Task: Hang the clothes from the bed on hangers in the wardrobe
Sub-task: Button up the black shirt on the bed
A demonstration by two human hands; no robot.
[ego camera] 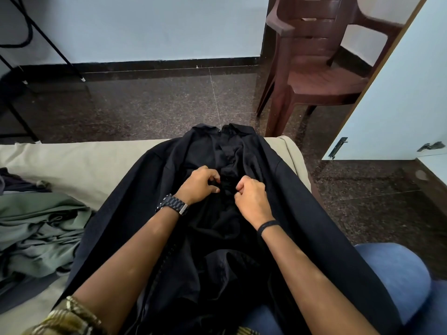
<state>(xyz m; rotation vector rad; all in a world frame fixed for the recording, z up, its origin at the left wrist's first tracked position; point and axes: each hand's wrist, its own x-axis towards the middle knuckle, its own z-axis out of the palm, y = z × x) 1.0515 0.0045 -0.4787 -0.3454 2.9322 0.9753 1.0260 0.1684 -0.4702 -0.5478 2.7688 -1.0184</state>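
Since no hanger and no open wardrobe rail shows anywhere in my view, I judge the job barely begun: the black shirt (pixel 242 213) is spread front-up across the bed (pixel 72 163), its collar pointing away from me toward the floor, and a heap of grey-green clothes (pixel 41 228) waits at my left on the same sheet. My left hand (pixel 199 184) and my right hand (pixel 251 197) sit close together over the shirt's middle seam, each with fingers (pixel 212 176) curled tight, pinching the dark fabric at the placket; it looks like button work, though the cloth is too dark for me to tell. Under both sets of fingers the shirt lies directly, its sides draping over my lap. Everything is left: hangering this shirt, then the heap.
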